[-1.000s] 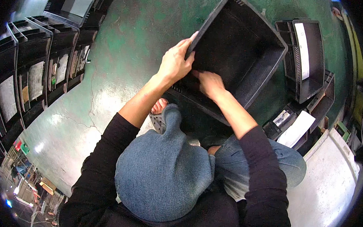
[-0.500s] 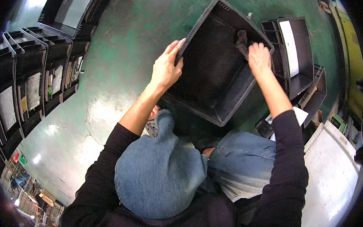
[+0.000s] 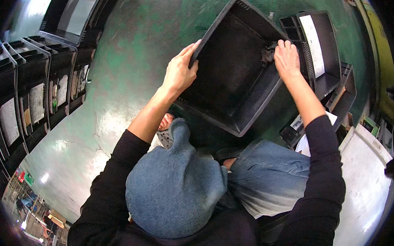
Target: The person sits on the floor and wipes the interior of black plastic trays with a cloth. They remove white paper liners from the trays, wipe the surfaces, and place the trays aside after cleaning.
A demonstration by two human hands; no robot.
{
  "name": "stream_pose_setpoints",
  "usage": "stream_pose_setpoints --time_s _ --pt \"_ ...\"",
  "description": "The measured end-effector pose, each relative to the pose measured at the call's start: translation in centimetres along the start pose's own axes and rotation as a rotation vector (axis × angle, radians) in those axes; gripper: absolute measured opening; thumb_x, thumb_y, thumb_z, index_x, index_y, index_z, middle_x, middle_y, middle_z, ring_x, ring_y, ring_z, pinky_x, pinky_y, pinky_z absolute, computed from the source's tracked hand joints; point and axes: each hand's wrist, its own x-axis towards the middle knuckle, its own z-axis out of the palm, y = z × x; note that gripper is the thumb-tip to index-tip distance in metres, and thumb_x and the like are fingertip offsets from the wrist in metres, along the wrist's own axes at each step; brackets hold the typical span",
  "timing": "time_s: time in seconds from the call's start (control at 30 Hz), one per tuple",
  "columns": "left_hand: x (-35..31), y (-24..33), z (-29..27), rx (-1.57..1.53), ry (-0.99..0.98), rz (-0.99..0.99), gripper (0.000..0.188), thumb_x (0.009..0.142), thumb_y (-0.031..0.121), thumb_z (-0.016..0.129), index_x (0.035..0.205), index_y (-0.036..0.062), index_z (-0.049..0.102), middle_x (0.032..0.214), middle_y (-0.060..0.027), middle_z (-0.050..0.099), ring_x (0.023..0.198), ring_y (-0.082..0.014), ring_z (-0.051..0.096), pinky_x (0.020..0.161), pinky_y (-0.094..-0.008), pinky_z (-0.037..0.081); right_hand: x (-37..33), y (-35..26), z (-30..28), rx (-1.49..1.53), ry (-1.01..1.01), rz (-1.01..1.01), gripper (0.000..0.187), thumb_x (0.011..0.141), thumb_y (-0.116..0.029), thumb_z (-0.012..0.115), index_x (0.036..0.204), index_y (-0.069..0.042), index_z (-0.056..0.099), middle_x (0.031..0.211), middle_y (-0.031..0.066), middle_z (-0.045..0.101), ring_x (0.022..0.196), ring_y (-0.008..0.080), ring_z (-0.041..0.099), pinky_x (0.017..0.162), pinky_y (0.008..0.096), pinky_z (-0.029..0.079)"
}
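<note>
A black plastic bin [image 3: 229,58] is tilted in front of me, its open top facing me. My left hand [image 3: 182,69] grips its left rim, thumb inside and fingers around the outer side. At the far right corner my right hand [image 3: 287,58] is closed, with its knuckles up by the rim. Under its fingers a dark, crumpled rag [image 3: 268,52] lies against the bin's inner wall. The fingertips and part of the rag are hidden.
Black bins [image 3: 32,81] holding papers and boards line the left. More black bins [image 3: 319,49], one with a white sheet, stand to the right. A white panel [image 3: 363,185] is at the lower right. My jeans-covered legs [image 3: 175,188] are close below the bin.
My right hand has moved slightly right and farther away along the bin's rim, shifting the rag toward the corner. The left hand keeps its grip, and the bin has hardly moved.
</note>
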Motion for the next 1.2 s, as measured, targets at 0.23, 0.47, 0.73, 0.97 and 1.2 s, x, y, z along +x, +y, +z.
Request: stream_pose_setpoints --time_s 0.23,0.47,0.73,0.97,1.2 --pt "0.2 0.6 0.6 -0.015 0.032 0.028 0.055 0.080 0.005 0.058 0.132 0.0172 0.048 0.134 -0.0114 0.049 0.114 -0.0351 0.053 0.097 -0.0398 0.044 -9.8 -12.5 -4.7 0.716 -0.528 -0.526 0.023 0.076 -0.016 0.060 0.092 -0.005 0.070 0.091 0.0134 0.064 0.092 0.0299 0.063 0.077 0.0412 0.053" --pt "-0.2 0.7 0.6 -0.043 -0.045 -0.030 0.057 0.081 0.006 0.056 0.136 0.0170 0.044 0.126 -0.0165 0.055 0.110 -0.0370 0.055 0.094 -0.0406 0.045 3.3 -8.7 0.1 0.899 0.537 0.136 0.025 0.086 -0.014 0.052 0.109 -0.006 0.057 0.112 0.0161 0.052 0.098 0.0339 0.058 0.073 0.0429 0.054" --pt "0.2 1.5 0.2 -0.090 -0.043 -0.094 0.053 0.083 0.004 0.055 0.134 0.0080 0.045 0.127 -0.0205 0.053 0.120 -0.0332 0.050 0.100 -0.0358 0.040 -0.4 -18.0 -1.1 1.098 0.369 0.444 0.039 0.089 -0.006 0.047 0.127 0.002 0.047 0.145 0.0219 0.027 0.133 0.0389 0.030 0.110 0.0434 0.029" --pt "-3.6 2.2 2.6 -0.198 0.127 -0.127 0.052 0.086 0.003 0.053 0.136 -0.0001 0.040 0.125 -0.0246 0.054 0.119 -0.0322 0.052 0.099 -0.0353 0.040 2.4 -14.0 -1.6 1.339 0.317 0.597 0.017 0.090 -0.011 0.045 0.097 0.001 0.055 0.105 0.0194 0.052 0.099 0.0370 0.052 0.079 0.0446 0.051" --pt "-0.9 2.1 2.6 -0.105 0.124 -0.093 0.085 0.082 0.012 0.062 0.145 -0.0022 0.008 0.147 -0.0277 0.022 0.135 -0.0374 0.028 0.110 -0.0378 0.026 5.4 -5.5 0.4 1.193 0.842 0.724 0.041 0.084 -0.007 0.055 0.123 -0.005 0.044 0.106 0.0209 0.048 0.099 0.0393 0.055 0.082 0.0472 0.048"
